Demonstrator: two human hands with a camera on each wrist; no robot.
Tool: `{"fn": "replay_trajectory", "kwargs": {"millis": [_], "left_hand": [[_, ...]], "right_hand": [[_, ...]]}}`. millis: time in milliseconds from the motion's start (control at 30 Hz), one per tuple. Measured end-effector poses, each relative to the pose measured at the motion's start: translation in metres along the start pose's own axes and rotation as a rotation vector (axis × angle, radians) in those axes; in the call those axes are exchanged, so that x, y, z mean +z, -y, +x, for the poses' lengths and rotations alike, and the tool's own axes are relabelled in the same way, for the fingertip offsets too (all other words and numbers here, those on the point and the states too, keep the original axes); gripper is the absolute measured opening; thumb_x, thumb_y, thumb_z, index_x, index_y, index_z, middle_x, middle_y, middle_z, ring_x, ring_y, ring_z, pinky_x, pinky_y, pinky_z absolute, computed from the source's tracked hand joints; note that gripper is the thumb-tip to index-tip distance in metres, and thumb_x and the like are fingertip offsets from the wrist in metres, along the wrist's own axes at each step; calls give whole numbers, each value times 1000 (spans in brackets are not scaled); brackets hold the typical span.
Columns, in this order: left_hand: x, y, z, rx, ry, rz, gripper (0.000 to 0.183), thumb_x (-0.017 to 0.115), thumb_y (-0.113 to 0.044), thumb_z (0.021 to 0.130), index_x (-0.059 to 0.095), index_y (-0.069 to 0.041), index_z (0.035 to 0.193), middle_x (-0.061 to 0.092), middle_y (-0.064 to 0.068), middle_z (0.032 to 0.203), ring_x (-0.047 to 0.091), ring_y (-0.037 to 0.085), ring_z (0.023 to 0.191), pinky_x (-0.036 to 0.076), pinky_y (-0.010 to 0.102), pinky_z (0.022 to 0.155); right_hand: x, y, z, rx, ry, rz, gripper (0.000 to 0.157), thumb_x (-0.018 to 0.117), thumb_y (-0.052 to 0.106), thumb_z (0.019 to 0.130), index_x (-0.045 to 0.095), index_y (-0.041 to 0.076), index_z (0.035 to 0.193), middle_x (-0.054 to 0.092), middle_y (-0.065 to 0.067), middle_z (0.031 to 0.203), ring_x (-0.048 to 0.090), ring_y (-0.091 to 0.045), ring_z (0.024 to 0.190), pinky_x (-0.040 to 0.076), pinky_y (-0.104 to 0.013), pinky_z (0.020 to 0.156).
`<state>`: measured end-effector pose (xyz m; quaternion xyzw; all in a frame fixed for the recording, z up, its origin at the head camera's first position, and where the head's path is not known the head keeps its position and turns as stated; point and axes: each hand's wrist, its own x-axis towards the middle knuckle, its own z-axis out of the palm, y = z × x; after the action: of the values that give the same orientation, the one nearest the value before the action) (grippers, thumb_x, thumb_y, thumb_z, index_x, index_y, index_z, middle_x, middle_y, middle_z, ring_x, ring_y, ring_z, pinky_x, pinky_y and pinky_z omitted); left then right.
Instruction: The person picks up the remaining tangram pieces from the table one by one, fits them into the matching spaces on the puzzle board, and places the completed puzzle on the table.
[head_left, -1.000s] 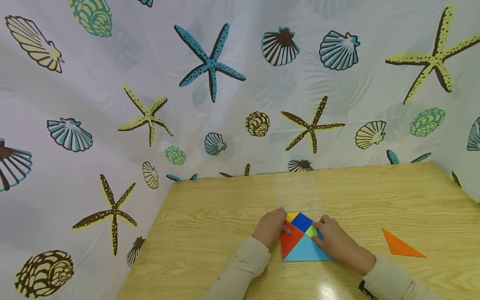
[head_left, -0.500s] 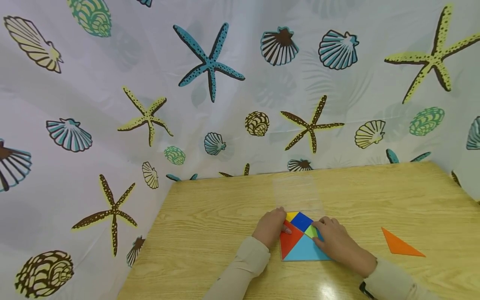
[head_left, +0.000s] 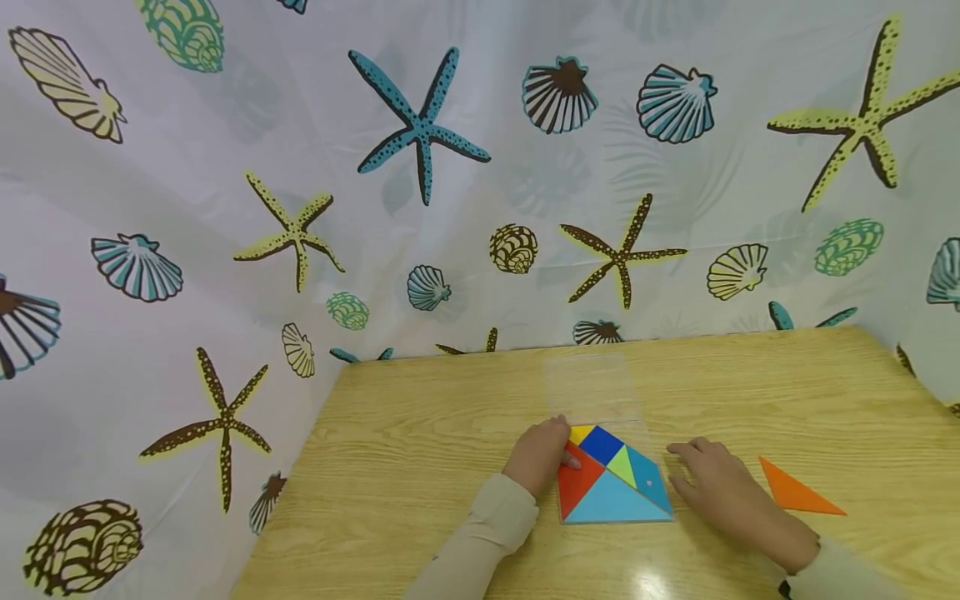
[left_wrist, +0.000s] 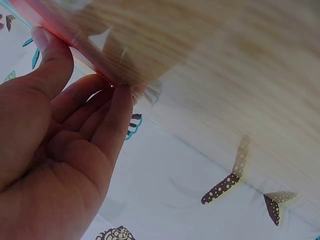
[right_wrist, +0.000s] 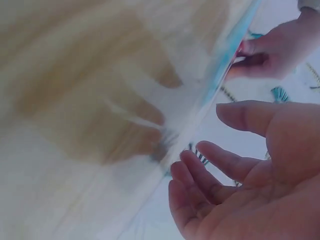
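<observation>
A tangram (head_left: pixel 617 500) of flat coloured pieces lies on the table, with red, yellow, blue, light green and light blue shapes fitted edge to edge. My left hand (head_left: pixel 540 457) holds its left side, the thumb on the red triangle (head_left: pixel 576 487) and the fingers along the edge. In the left wrist view the thumb and fingertips meet the tangram's red edge (left_wrist: pixel 75 45). Just right of the tangram, my right hand (head_left: pixel 720 483) has relaxed fingers and nothing in them. An orange triangle (head_left: pixel 799 492) lies apart, beyond that hand.
Behind the tangram a clear plastic sheet or lid (head_left: pixel 592 387) lies flat on the wooden table (head_left: pixel 420 433). White cloth (head_left: pixel 465 275) printed with shells and starfish rises at the table's back and sides.
My right hand has let go of the tangram's right side and moved right, uncovering the blue piece there. The left hand keeps its place.
</observation>
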<state>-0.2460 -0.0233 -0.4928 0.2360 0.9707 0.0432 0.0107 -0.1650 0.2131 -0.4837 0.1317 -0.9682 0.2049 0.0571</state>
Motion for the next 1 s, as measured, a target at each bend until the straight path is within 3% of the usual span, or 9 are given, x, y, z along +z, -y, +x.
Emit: {"fn": "replay_trajectory", "kwargs": {"millis": [233,433,733,1000], "left_hand": [[-1,0,0,11,-5,0,37,69,-29,82,67,-11,115,58,6,126,60,18,106,49,24,84],[0,-1,0,5,-7,-12,35,67,-29,83,67,-12,113,57,6,127,59,18,108,48,25,86],[-3,-1,-1,5,-12,1,40,67,-31,83,65,-11,118,57,6,126,57,18,110,48,25,86],[-3,-2,-2,14,-10,2,36,68,-28,83,67,-10,114,58,6,125,59,19,108,48,26,85]], "right_hand": [[-12,-37,-14,19,-20,-14,38,73,12,77,61,-7,109,58,-15,89,55,-31,76,47,-43,59],[-28,-52,-29,53,3,-20,39,73,11,78,60,-7,110,59,-18,95,56,-32,80,48,-46,64],[-41,-79,-39,132,88,10,48,74,19,78,55,-9,112,54,-22,93,53,-33,79,47,-45,60],[-47,-96,-44,93,127,11,45,77,20,75,55,-8,102,57,-18,90,53,-29,77,47,-44,62]]}}
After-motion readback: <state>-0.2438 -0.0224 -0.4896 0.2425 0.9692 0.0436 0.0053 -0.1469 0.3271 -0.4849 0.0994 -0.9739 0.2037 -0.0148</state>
